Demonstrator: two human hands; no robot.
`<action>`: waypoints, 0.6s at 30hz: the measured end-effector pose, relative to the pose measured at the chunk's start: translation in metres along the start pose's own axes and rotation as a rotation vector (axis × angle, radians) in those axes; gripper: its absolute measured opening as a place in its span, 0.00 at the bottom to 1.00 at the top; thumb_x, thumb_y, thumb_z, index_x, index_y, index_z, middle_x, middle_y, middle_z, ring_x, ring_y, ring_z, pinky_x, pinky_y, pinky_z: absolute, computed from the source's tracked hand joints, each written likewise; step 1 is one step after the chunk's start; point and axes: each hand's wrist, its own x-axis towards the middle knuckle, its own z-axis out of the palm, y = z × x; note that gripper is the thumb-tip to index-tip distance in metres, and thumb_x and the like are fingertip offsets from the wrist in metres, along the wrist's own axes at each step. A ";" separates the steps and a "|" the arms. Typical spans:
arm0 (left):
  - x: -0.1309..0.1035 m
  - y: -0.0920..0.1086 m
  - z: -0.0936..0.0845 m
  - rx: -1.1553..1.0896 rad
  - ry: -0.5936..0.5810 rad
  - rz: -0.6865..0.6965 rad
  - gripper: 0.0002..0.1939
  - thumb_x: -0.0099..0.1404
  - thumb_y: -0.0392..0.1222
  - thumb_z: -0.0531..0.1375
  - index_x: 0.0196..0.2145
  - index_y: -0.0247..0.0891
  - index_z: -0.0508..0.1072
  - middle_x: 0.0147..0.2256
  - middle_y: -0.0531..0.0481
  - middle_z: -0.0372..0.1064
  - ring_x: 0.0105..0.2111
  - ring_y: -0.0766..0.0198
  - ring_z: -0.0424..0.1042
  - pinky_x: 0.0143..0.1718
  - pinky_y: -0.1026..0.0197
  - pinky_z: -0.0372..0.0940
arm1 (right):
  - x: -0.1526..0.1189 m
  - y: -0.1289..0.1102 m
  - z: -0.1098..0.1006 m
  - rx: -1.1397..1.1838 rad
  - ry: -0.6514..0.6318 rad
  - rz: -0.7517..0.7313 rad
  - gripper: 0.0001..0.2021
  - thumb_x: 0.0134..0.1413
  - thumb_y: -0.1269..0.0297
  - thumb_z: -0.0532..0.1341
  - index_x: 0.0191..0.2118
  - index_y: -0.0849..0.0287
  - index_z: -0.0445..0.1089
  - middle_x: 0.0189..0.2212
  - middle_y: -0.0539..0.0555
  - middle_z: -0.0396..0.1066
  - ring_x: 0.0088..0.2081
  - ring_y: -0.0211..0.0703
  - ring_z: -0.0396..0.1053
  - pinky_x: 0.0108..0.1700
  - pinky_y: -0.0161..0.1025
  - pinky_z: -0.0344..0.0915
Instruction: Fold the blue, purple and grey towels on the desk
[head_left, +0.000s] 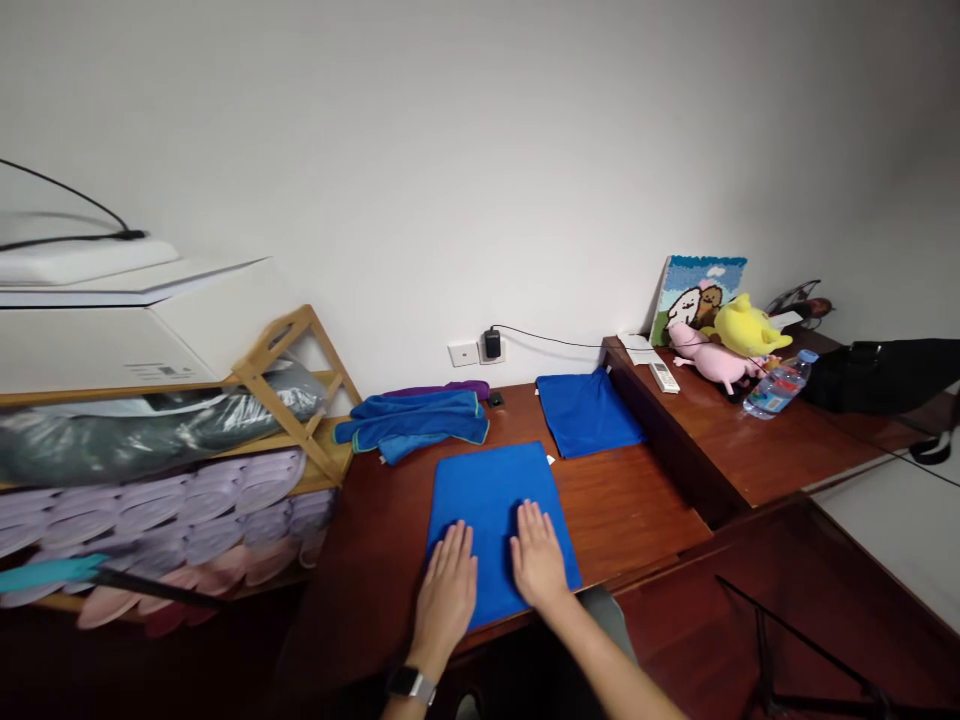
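Note:
A blue cloth (491,485) lies flat near the front edge of the brown wooden desk. On its left part rests my left hand (450,580), palm down with the fingers stretched out; a watch sits on that wrist. My right hand (538,560) lies palm down on the right part of the same cloth, fingers extended and the thumb slightly apart. Neither hand grips anything. Behind and to the right is a second blue cloth (589,412), also spread flat. Crumpled blue cloths (420,420) with a purple cloth (442,388) behind them lie at the back left.
Left stands a wooden rack (322,455) with slippers (214,495) and a white printer (112,345). A black charger (492,343) is in the wall socket. On the raised right surface are a remote (663,375), plush toys (720,362) and a water bottle (780,388).

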 end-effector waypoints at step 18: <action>-0.081 -0.040 -0.013 0.041 -0.007 -0.185 0.37 0.79 0.53 0.41 0.78 0.34 0.41 0.72 0.37 0.60 0.72 0.47 0.61 0.72 0.39 0.59 | -0.046 0.062 -0.034 -0.059 -0.165 0.143 0.32 0.79 0.50 0.41 0.79 0.61 0.47 0.78 0.55 0.41 0.79 0.49 0.41 0.78 0.51 0.43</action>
